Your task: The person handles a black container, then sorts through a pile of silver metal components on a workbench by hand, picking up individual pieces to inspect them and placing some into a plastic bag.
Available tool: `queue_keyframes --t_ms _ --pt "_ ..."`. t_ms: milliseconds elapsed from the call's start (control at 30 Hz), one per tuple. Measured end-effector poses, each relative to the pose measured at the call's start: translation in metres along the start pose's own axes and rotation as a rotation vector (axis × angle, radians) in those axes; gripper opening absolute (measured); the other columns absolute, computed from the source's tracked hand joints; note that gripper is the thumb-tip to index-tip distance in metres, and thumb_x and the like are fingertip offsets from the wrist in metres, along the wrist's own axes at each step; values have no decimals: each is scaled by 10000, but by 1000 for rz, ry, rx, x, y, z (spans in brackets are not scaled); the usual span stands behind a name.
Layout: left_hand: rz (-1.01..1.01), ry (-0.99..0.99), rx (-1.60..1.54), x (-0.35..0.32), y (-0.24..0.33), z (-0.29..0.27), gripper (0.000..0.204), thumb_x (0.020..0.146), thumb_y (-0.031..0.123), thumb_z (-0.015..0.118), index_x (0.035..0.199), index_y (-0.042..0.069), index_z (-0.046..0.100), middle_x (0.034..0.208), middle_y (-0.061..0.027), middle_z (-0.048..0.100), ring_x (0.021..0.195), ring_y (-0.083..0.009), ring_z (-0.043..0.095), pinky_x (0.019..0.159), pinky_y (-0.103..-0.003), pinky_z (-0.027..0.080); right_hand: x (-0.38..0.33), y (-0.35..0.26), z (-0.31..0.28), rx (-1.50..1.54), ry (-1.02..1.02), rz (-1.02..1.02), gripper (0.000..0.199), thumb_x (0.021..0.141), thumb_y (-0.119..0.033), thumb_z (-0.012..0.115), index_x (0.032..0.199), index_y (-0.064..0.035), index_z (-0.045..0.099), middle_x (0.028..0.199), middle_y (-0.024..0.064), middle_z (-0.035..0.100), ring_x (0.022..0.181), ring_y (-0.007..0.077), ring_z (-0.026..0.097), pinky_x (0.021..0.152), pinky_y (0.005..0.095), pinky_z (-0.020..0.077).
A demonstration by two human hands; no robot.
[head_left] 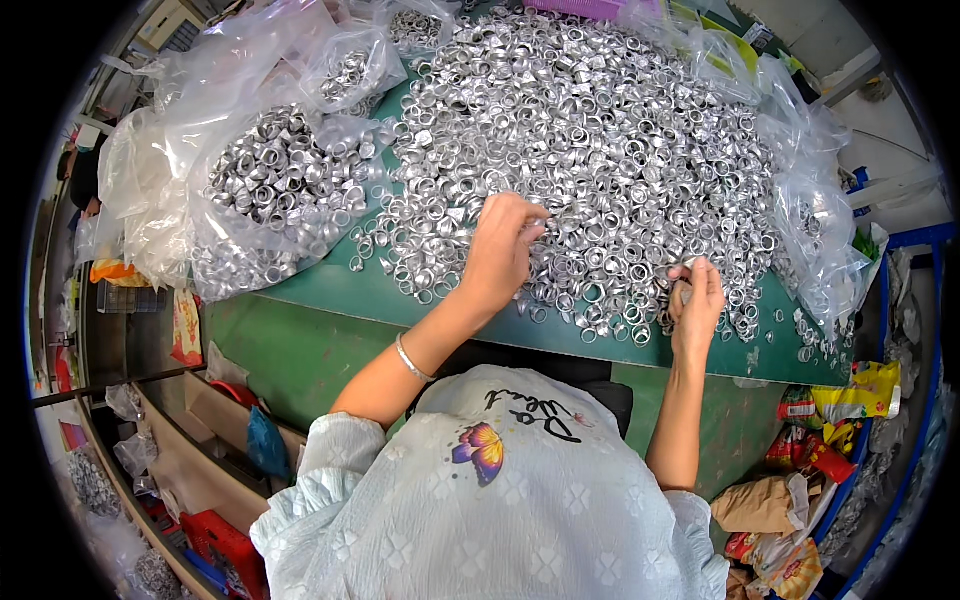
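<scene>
A wide heap of silver-coloured metal rings covers the green table in front of me. My left hand rests at the near left part of the heap, its fingers curled and pinched together; what lies between the fingertips is hidden. At the heap's near right edge, my right hand is closed, thumb against fingers, with a small silver ring showing at the fingertips. Loose rings lie around both hands. A metal bangle circles my left wrist.
Clear plastic bags filled with rings stand at the left. More clear plastic lies along the right edge, below a pink basket at the back. Cardboard boxes sit low left; colourful packets fill a blue-framed rack low right.
</scene>
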State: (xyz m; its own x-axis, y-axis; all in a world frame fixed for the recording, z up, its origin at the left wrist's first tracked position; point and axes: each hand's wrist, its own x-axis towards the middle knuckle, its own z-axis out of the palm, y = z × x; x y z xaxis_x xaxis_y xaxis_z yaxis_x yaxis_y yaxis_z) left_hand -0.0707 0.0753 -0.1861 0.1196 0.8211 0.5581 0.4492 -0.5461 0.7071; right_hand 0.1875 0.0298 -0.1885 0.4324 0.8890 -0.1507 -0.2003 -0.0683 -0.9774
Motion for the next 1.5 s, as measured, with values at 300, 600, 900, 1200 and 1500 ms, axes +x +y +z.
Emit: queue_keyframes --t_ms 300,600,900,1200,1500 --pt "-919 115 -1164 -10 26 -38 296 948 150 428 1135 -56 530 849 -43 545 690 -122 501 641 -213 435 -19 -21 12 -797 143 -477 255 887 -128 599 1077 30 534 1000 118 592 669 148 578 563 275 456" --pt "-323 -108 89 -62 22 -41 240 786 52 660 1021 47 615 755 -82 538 622 -214 505 591 -308 418 -59 7 51 -1324 -218 -515 140 803 -141 685 815 -37 593 803 127 531 604 329 580 542 412 440" --pt "-141 -191 414 -42 13 -18 173 735 105 705 888 62 638 862 -64 518 815 -237 518 688 -358 356 -39 -5 42 -1077 -326 -525 109 772 -62 659 810 28 610 769 154 597 632 301 592 592 370 463" --pt "-227 -57 218 -39 6 -18 131 753 34 657 880 47 627 802 -90 532 732 -266 546 644 -363 411 -10 -6 34 720 -484 377 200 831 -37 454 1021 -44 515 951 170 534 461 104 368 339 179 318" --pt "-261 44 303 -22 -11 -42 198 800 26 618 996 38 596 842 -117 534 717 -310 545 626 -381 425 -15 -3 78 -293 -638 -284 48 799 -70 675 831 -35 670 789 47 599 508 108 513 386 242 341"
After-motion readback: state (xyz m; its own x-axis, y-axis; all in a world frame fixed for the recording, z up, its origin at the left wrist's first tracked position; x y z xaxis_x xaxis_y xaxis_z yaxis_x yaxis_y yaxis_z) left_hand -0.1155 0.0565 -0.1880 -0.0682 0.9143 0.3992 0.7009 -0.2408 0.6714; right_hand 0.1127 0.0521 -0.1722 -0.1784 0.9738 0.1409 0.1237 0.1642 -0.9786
